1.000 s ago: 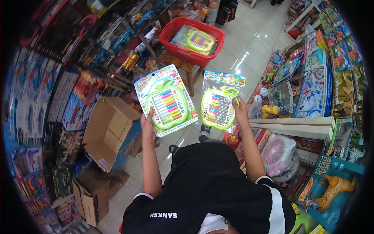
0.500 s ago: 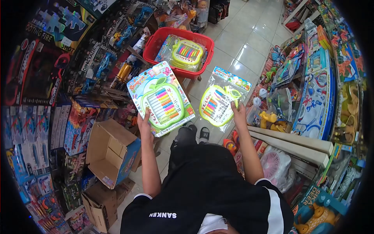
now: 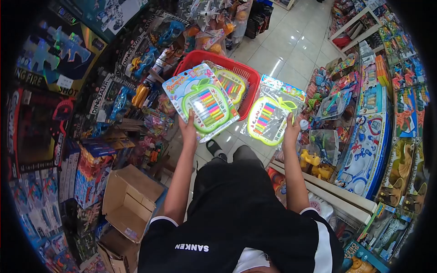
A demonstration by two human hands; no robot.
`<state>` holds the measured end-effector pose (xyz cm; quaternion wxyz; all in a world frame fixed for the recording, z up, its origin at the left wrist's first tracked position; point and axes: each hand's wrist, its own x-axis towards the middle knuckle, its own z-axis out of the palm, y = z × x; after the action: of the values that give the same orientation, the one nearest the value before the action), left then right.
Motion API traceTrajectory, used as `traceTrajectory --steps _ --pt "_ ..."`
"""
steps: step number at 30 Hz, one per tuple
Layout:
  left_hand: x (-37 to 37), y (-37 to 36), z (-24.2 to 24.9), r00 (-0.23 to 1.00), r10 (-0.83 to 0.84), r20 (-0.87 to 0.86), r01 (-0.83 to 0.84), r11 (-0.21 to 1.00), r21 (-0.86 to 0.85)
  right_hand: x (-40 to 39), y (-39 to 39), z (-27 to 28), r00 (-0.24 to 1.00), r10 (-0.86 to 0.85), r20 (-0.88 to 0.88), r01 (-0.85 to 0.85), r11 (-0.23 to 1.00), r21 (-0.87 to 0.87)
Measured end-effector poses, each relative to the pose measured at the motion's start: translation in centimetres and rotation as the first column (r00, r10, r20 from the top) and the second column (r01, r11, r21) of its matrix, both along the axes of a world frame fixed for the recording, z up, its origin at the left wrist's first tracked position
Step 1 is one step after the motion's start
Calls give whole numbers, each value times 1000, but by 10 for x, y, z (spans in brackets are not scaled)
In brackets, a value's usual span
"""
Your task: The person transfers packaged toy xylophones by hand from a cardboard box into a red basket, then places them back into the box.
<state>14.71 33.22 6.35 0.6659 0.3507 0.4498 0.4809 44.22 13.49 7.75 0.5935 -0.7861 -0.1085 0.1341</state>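
Observation:
My left hand (image 3: pixel 189 129) grips the lower left edge of a packaged apple-shaped toy abacus (image 3: pixel 207 109), green-framed with rows of coloured beads on a printed backing. In my right hand (image 3: pixel 292 129) is a bagged apple-shaped toy abacus (image 3: pixel 266 120), yellow-green, in clear plastic with a printed header, pinched at its right edge. Both face up and stand apart. Behind the left one is a red plastic basket (image 3: pixel 251 82), partly covered by it. Inside the basket lies another apple-shaped toy abacus (image 3: pixel 234 85) in plastic.
Shelves of packaged toys line both sides. An open cardboard box (image 3: pixel 129 198) stands at lower left. A pale shelf edge (image 3: pixel 339 195) runs along the right, near yellow toy animals (image 3: pixel 310 158). The tiled floor (image 3: pixel 291 43) stretches ahead between the shelves.
I have stepped towards the basket, which appears nearer. Both abacuses have shifted right in view, and the left one now overlaps the basket. Each hand keeps its hold.

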Motion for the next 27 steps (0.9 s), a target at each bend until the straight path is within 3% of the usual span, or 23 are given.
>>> traceTrajectory --steps 3,6,8,10,13,15,16,18,20,22,23,24,26,27 --pt "26 27 -44 995 -65 -70 65 998 4 11 5 -7 999 44 -21 -43 998 55" --pt "58 36 -49 991 -112 -80 110 994 -22 17 17 0 1000 8 -21 -7 999 36" --pt "80 40 -62 1000 -8 25 10 995 -96 22 26 6 998 -17 -52 17 1000 0" --pt "95 47 -73 999 -10 -37 6 994 -108 35 33 2 997 -9 -75 10 1000 18" --pt "115 47 -81 985 15 -170 -30 996 -83 53 42 1 991 13 -130 -12 1000 8" --pt "127 45 -75 816 23 -578 -53 998 -35 65 51 0 986 29 -162 -32 999 -16" --pt "129 46 -68 814 29 -581 -60 998 -35 72 56 -1 985 43 -167 -48 999 -25" --pt "130 48 -55 826 -117 -552 4 979 -202 84 64 -5 982 62 -176 -69 997 -34" --pt "125 55 -98 764 -118 -635 34 989 -143 91 76 -1 973 123 -197 -124 992 7" --pt "114 62 -134 548 -468 -693 394 876 -280 98 90 4 970 147 -195 -155 987 -28" --pt "115 64 -138 501 -479 -721 370 871 -322 100 95 3 968 152 -201 -157 987 -12" --pt "111 65 -141 500 -477 -723 364 873 -324 102 100 2 966 156 -207 -159 987 4" --pt "106 70 -115 585 -640 -498 401 762 -508 108 106 -3 959 180 -220 -177 984 32" --pt "97 75 -130 587 -637 -500 397 764 -508 110 109 -6 958 188 -217 -188 982 22"
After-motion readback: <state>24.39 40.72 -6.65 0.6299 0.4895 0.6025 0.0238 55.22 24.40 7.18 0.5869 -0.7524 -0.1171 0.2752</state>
